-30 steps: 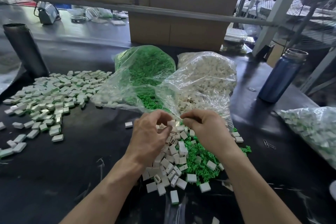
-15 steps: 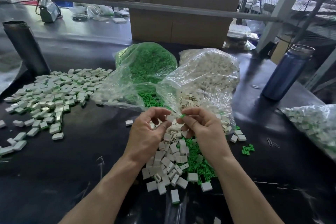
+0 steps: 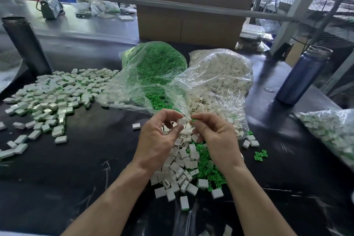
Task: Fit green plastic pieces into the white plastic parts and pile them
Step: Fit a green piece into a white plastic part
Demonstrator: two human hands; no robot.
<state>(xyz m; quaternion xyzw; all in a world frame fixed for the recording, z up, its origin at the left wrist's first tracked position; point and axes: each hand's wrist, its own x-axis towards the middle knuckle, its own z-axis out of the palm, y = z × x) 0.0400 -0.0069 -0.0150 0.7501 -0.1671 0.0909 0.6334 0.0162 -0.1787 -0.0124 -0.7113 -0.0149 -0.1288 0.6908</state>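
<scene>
My left hand (image 3: 160,138) pinches a white plastic part (image 3: 182,121) between thumb and fingers. My right hand (image 3: 216,136) pinches a small green piece (image 3: 193,120) right beside that part, almost touching it. Both hands hover over a loose heap of white parts (image 3: 180,170) mixed with green pieces (image 3: 208,170) on the black table. A wide pile of fitted white-and-green parts (image 3: 55,94) lies to the left.
Two open clear bags sit behind the hands, one of green pieces (image 3: 155,67) and one of white parts (image 3: 222,71). A blue bottle (image 3: 302,78) stands right, a dark cylinder (image 3: 24,46) left, a bag of fitted parts (image 3: 333,132) far right, a cardboard box (image 3: 189,25) behind.
My hands have lifted a little off the heap and drawn together, bringing the green piece up to the white part. The camera has shifted slightly.
</scene>
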